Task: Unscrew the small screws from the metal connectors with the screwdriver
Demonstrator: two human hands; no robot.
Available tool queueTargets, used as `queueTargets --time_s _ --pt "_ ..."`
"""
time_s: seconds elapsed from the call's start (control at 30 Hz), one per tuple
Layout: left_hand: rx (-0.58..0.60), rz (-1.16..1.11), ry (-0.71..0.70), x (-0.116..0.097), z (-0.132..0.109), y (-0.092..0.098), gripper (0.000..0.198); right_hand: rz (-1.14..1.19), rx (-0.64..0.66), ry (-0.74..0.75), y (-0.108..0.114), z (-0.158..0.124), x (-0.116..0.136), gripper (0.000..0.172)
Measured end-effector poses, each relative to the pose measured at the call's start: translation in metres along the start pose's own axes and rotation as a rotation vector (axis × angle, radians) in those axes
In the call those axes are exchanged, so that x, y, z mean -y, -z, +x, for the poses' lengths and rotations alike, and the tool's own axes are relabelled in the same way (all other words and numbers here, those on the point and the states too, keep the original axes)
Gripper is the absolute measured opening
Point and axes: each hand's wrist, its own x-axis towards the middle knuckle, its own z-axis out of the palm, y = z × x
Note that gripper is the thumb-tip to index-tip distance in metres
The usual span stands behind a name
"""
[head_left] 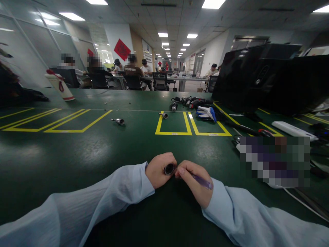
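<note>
A: What fills the view?

B: A dark green tabletop (102, 147) marked with yellow taped boxes, and a black screen (269, 79) standing at its far right. Other people sit at desks well beyond it.

A: And the person's own hands?

B: Both rest on the near part of the tabletop, with pale blue sleeves behind them. The left hand (159, 171) and the right hand (196, 183) meet at the fingertips.

A: What else lies about?

B: A paper cup (60, 85) stands far left. A white power strip (293, 130) lies on the right. A white and blue glove (207, 113) sits just beside a heap of small tools (189, 102). One loose metal piece (118, 120) lies left of the middle box, and a second metal piece (163, 115) sits at that box's corner.

A: What does each grip hold?

B: The left grip is closed round a short metal cylinder (169, 169), whose open end faces up towards the camera, between the two hands. The right grip pinches a thin purple tool (203, 181), held like a pen with its tip at the cylinder.

A: How would the cylinder handle?

B: I judge it stiff, small and light, with smooth sides, so it would roll or slip easily. Taking hold round the barrel with thumb and fingers seems best, with the mouth left clear. The purple tool looks slim and light, so a pinch near its tip should steady it.
</note>
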Motion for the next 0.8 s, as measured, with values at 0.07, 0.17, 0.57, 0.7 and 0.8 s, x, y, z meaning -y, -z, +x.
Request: queueTargets --time_s 0.07,0.17,0.57,0.7,0.8 --pt "0.021 0.019 -0.012 -0.001 0.0 0.0 0.011 -0.147 0.007 0.077 0.002 0.0 0.003 0.022" --pt "0.036 0.054 0.0 -0.001 0.0 -0.001 0.009 -0.093 0.022 0.027 0.003 0.002 0.004 0.023" --pt "0.128 0.173 -0.031 0.003 -0.001 -0.002 0.005 -0.127 0.077 0.162 0.01 0.005 -0.001 0.025" --pt "0.117 0.189 -0.032 0.001 -0.002 -0.002 0.007 -0.093 0.064 0.174 0.011 0.005 -0.002 0.028" --pt "0.101 0.214 -0.03 0.0 -0.003 -0.002 0.005 -0.16 0.072 0.274 0.009 0.003 -0.002 0.027"
